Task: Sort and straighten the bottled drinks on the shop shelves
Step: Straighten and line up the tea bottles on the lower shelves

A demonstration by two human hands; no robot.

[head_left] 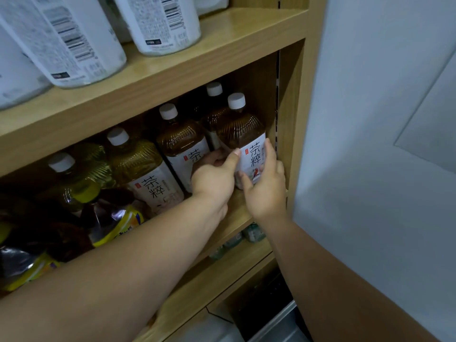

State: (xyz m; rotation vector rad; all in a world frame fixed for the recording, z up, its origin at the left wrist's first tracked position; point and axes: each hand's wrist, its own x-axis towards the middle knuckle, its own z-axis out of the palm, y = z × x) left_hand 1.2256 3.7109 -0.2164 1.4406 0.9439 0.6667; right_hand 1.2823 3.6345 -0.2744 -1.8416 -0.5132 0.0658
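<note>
A brown tea bottle [249, 141] with a white cap and a white label stands at the right end of the middle wooden shelf [237, 213]. Both hands hold it by the label. My left hand [213, 176] grips its left side, thumb on the front. My right hand [265, 183] wraps its right side, fingers up along the label. A second brown tea bottle [181, 141] stands just left of it, partly hidden by my left hand. A paler tea bottle [140, 166] follows to the left. Another bottle [214, 104] stands behind.
The shelf's wooden side panel [293, 119] is right next to the held bottle, with a white wall [370, 119] beyond. Yellow-labelled dark bottles [108, 218] lie at the lower left. Large white containers [81, 40] stand on the upper shelf. Small bottles [251, 233] show on the shelf below.
</note>
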